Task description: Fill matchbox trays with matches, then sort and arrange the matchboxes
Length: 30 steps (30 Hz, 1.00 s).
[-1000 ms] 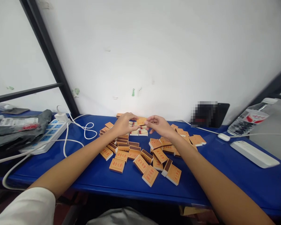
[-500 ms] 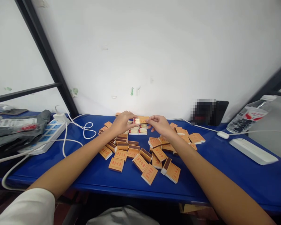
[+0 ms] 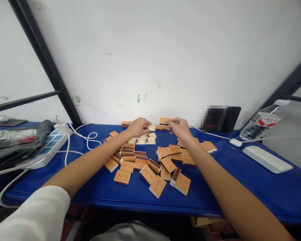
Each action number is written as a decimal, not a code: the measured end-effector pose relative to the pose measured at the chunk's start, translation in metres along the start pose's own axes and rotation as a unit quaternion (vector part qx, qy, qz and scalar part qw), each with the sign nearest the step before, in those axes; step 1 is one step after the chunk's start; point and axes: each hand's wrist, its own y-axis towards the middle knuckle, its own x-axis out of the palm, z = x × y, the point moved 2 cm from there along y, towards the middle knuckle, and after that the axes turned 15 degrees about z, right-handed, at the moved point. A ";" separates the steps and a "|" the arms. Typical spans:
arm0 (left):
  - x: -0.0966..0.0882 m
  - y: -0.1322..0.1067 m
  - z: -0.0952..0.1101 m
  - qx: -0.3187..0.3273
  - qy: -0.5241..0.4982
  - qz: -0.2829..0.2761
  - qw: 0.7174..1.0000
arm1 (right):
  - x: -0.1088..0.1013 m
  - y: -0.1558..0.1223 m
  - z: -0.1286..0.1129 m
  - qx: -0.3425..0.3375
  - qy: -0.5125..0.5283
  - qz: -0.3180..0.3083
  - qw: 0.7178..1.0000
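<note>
My left hand (image 3: 139,127) is closed on a small white matchbox tray (image 3: 152,128) full of red-tipped matches, at the far end of a block of similar trays. Those filled trays (image 3: 140,141) stand side by side in rows below it. An orange matchbox sleeve (image 3: 164,121) is pinched in the fingertips of my right hand (image 3: 180,128), near the wall. Behind, along the wall, lie more orange matchbox pieces (image 3: 126,124). Several matchboxes (image 3: 122,177) with red lettering and dark striking sides are scattered nearer to me, between my forearms.
On the blue table (image 3: 90,190), a power strip (image 3: 50,144) with white cables and a grey plastic bag (image 3: 20,140) lie left. To the right are a dark tablet-like device (image 3: 233,118), a water bottle (image 3: 264,120), a white earbud-like case (image 3: 235,143) and a white oblong device (image 3: 267,159).
My left hand has lowered the match-filled tray towards the far end of the rows. My right hand has moved away to the right, carrying the orange sleeve. The view has shifted slightly.
</note>
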 end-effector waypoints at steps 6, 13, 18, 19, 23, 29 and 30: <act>0.027 0.016 0.001 0.022 -0.008 -0.031 0.999 | -0.001 0.004 0.003 -0.007 -0.007 0.004 1.000; 0.021 0.011 -0.001 0.046 -0.024 -0.055 0.997 | 0.001 0.005 0.004 -0.020 -0.012 -0.001 1.000; 0.020 0.008 0.005 0.082 -0.019 -0.061 0.995 | 0.000 0.005 0.004 -0.020 -0.014 -0.007 1.000; 0.021 0.006 0.007 0.088 -0.007 -0.063 0.994 | 0.000 0.005 0.005 -0.019 -0.015 -0.010 1.000; 0.026 0.002 0.009 0.098 0.032 -0.081 0.991 | 0.001 0.005 0.006 -0.019 -0.019 -0.015 1.000; 0.026 0.005 0.008 0.100 0.027 -0.079 0.991 | 0.001 0.004 0.006 -0.021 -0.026 -0.014 0.999; 0.026 0.006 0.009 0.100 0.027 -0.077 0.992 | 0.001 0.004 0.006 -0.022 -0.027 -0.015 0.999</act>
